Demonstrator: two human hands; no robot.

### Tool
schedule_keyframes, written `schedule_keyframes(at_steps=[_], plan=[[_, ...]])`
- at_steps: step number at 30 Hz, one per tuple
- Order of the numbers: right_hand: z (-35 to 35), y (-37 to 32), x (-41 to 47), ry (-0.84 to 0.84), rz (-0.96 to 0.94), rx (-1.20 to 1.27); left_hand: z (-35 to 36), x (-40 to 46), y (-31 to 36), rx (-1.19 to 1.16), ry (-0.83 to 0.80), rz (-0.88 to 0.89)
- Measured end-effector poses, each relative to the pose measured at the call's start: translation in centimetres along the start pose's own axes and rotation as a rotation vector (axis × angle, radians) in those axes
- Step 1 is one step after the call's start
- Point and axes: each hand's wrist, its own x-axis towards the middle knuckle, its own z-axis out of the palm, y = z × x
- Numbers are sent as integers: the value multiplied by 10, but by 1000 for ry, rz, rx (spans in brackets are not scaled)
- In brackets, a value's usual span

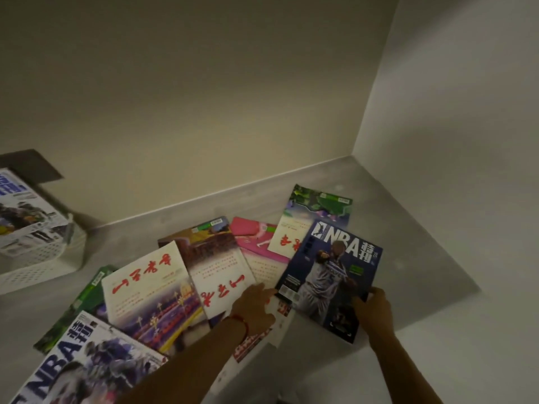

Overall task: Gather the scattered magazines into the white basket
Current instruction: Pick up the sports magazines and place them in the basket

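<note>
We are gripping dark NBA magazine (329, 275) edge with right hand (374, 307); left hand (256, 307), fingers relaxed, touching its corner.

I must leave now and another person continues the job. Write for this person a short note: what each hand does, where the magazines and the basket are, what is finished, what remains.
Right hand: grips the lower right edge of the dark blue NBA magazine.
Left hand: fingers extended at the same magazine's lower left corner; whether it holds anything is unclear.
White basket: far left on the grey surface, with at least one magazine already in it.
Left to do: the blue NBA magazine, then the others still scattered, among them the cream red-script magazine, the pink one and the near NBA magazine.
</note>
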Motion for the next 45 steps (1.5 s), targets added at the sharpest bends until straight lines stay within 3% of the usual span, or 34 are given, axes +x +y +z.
schedule_keyframes(at_steps=[3,7,14,22,29,33,37,41,45], plan=[[10,-6,6,-8,70,121,5,2,2,85,29,-56],[18,-9,22,-56,208,215,3,1,1,33,-59,-60],[31,-19,39,-122,264,377,-7,5,5,-70,-106,-124],[39,-28,32,-95,200,479,-10,1,0,-164,-99,-92],[24,-41,11,-155,-77,505,-5,-11,-14,-269,-28,-92],[13,-54,-4,-254,-182,684,-17,-22,-22,-406,149,-114],[-8,-77,-18,-260,-349,691,-49,-36,-40,-500,302,-27],[-13,-114,-51,-436,-508,646,-87,-54,-70,-796,489,-29],[31,-160,-108,-734,-597,606,-127,-87,-123,-1261,344,111]])
